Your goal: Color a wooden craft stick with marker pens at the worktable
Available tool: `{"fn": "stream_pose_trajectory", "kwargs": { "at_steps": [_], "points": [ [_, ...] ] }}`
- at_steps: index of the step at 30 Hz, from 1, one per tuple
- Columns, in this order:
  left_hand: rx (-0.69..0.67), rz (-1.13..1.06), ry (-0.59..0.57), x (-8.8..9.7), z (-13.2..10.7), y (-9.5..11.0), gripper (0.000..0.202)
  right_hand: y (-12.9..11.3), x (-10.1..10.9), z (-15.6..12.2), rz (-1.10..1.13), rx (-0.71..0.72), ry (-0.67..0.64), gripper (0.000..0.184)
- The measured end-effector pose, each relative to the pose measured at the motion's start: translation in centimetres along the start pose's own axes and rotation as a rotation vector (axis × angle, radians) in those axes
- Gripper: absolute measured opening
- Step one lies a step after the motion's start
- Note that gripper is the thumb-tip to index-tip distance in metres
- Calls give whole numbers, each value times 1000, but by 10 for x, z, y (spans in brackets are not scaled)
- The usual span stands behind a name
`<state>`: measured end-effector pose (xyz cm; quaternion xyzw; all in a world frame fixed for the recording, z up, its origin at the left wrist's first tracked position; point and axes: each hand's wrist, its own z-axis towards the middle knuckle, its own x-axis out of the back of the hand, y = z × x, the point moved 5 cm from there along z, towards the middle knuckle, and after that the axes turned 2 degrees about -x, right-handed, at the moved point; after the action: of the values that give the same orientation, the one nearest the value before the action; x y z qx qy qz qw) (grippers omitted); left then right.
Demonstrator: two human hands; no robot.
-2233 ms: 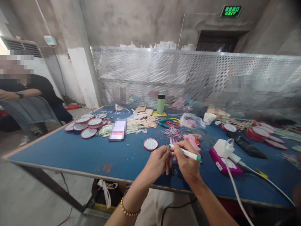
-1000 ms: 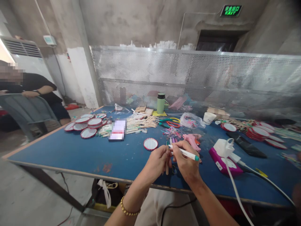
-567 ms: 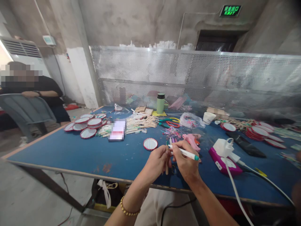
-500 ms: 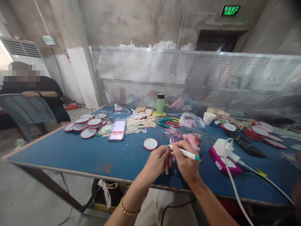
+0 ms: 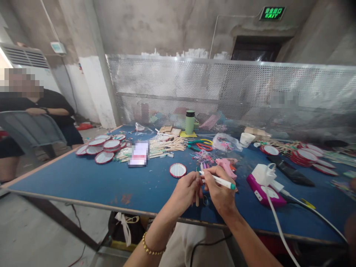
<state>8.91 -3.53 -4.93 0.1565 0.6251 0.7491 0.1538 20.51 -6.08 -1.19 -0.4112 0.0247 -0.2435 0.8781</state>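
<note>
My left hand [image 5: 185,193] is closed round a wooden craft stick [image 5: 197,196] held upright over the blue table [image 5: 91,178]. My right hand [image 5: 221,193] grips a white marker with a green end [image 5: 219,181], its tip touching the top of the stick. A small round red-rimmed mirror [image 5: 178,170] lies just beyond my left hand. A pink glue gun [image 5: 226,165] lies behind my right hand.
Red-rimmed mirrors [image 5: 101,147] are piled at the far left and far right [image 5: 307,155]. Wooden sticks [image 5: 165,145], a green bottle [image 5: 190,122], a white cup [image 5: 247,139] and a charger on a magenta box [image 5: 265,185] stand around. A seated person [image 5: 41,111] is at left.
My hands have barely moved; the marker tip stays on the stick. The person at left has shifted on the chair.
</note>
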Motion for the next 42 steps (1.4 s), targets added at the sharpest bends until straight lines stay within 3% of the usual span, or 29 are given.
{"fn": "stream_pose_trajectory", "kwargs": {
  "at_steps": [42],
  "points": [
    [22, -42, 1, 0, -2, 5, 44, 2, -2, 1, 37, -55, -18, 21]
  ]
}}
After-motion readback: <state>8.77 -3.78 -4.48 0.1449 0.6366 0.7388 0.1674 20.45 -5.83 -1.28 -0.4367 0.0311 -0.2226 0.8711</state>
